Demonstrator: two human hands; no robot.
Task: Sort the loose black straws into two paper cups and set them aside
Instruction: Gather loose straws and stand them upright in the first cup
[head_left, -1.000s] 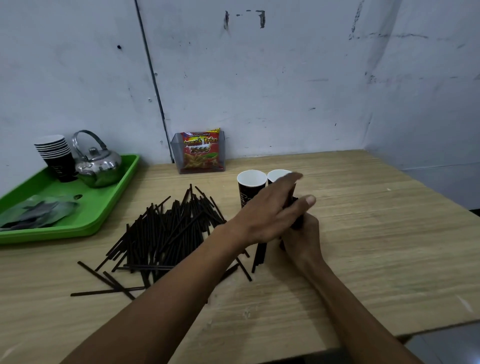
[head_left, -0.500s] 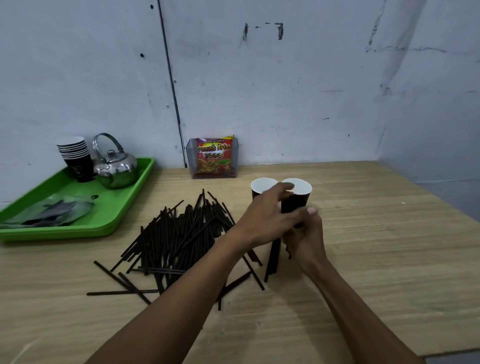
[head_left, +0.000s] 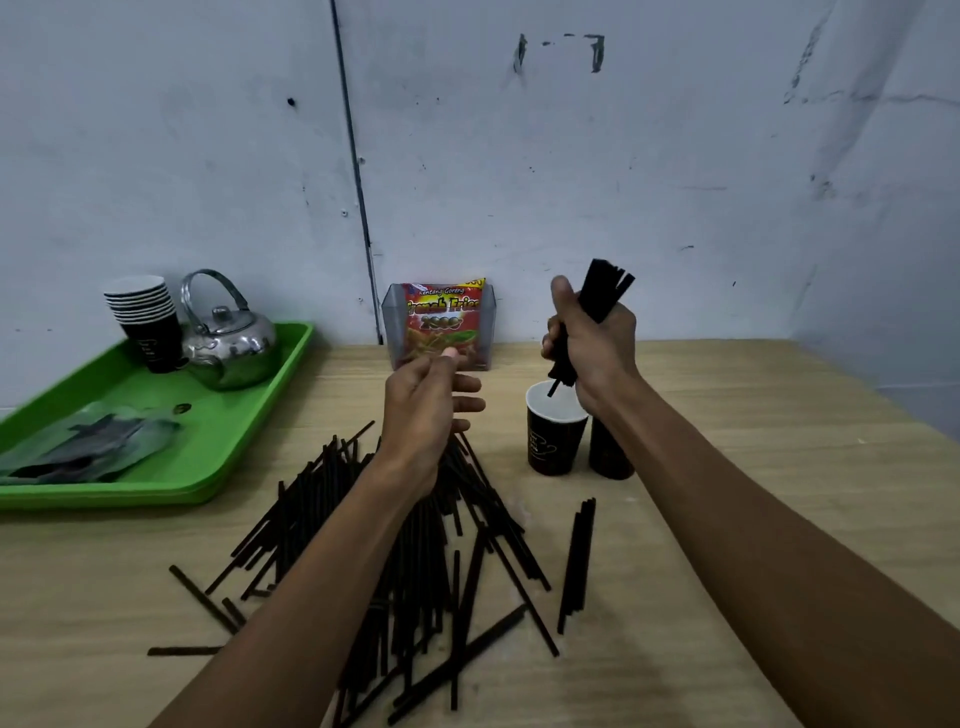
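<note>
Black straws (head_left: 395, 561) lie in a loose heap across the lower centre of the frame on the wooden table (head_left: 753, 467), with a few more (head_left: 576, 561) just to the right. The right hand (head_left: 592, 338), right of centre, grips a bundle of straws (head_left: 602, 296), its lower end over the open paper cup (head_left: 553, 441). A second cup (head_left: 610, 452) stands beside it, partly hidden. The left hand (head_left: 426, 405) hovers above the heap, fingers loosely curled, holding nothing.

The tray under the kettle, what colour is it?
Bright green, seen in the head view: tray, kettle.
</note>
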